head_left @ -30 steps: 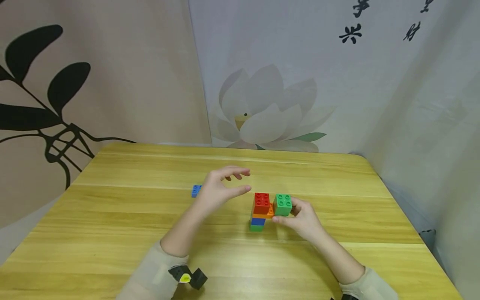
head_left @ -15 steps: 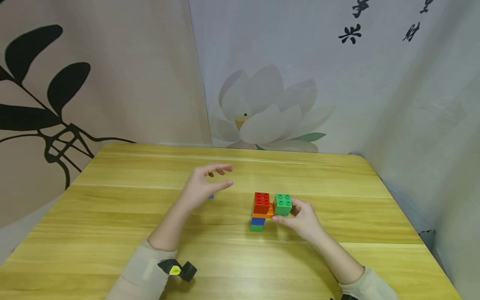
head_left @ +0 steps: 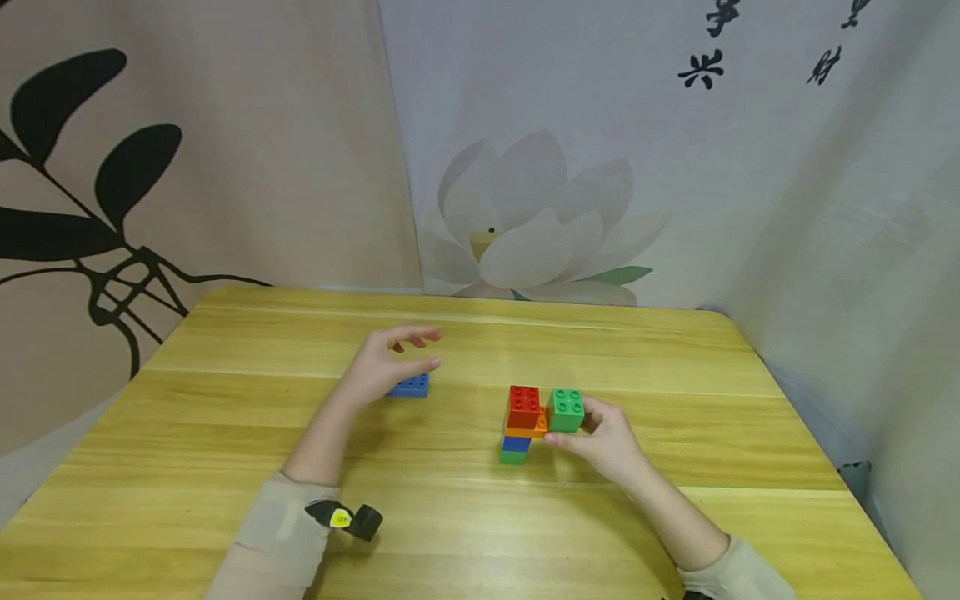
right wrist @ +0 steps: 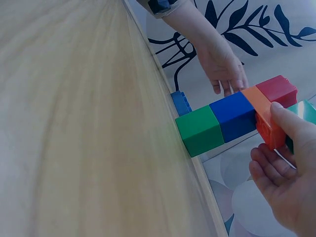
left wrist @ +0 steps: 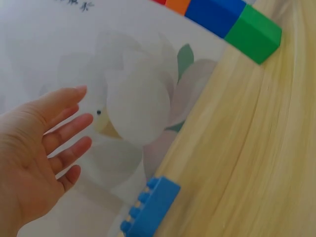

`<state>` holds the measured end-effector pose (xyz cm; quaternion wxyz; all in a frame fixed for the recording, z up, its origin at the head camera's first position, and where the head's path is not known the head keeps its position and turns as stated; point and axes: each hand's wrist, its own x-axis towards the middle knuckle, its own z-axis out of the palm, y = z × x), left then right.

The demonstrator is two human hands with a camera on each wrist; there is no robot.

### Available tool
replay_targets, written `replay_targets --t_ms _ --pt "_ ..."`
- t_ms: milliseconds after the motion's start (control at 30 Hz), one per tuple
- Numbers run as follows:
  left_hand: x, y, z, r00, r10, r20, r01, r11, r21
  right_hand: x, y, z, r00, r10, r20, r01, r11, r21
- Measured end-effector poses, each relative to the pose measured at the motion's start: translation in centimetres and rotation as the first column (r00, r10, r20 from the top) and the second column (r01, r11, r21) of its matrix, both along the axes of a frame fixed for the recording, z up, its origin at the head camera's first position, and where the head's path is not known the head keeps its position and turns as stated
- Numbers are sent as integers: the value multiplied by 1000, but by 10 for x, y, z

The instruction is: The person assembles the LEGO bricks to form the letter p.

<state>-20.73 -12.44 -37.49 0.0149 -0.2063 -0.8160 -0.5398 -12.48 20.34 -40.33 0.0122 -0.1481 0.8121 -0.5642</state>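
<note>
While left hand (head_left: 377,367) gapes, right hand (head_left: 611,440) grips studded stack (head_left: 526,432): red, green, orange, blue.

Right hand (right wrist: 291,192) grips the orange brick (right wrist: 262,114); red brick (right wrist: 277,89) above it, blue brick (right wrist: 233,117) below, left hand (right wrist: 224,66) beyond

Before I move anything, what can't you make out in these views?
Head: the upper-left part of the loose blue block, behind the left hand.
Head: fingertips of the right hand, behind the upper green block.
Right wrist: most of that green block, covered by the right hand and cut by the right edge.
Left wrist: most of the red block, cut by the top edge.
</note>
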Motion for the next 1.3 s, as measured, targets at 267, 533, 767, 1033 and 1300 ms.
replay_targets --t_ms 267,533,767,1033,1300 --pt "-11 -16 -18 999 -24 44 26 998 -53 -1 1 -1 1000 9 -18 -9 1000 -2" --pt "-16 -28 -32 995 -49 85 59 991 -117 -1 1 -1 1000 17 -24 -17 1000 -4" --pt "-17 -34 -42 990 -24 138 48 985 -167 -1 2 -2 999 22 -26 -22 1000 2" --pt "-19 -40 -55 984 -9 176 40 984 -175 -1 1 -2 1000 19 -25 -19 1000 6" --pt "-20 -40 -61 981 -4 195 39 983 -178 -2 1 -1 1000 15 -17 -15 1000 1"
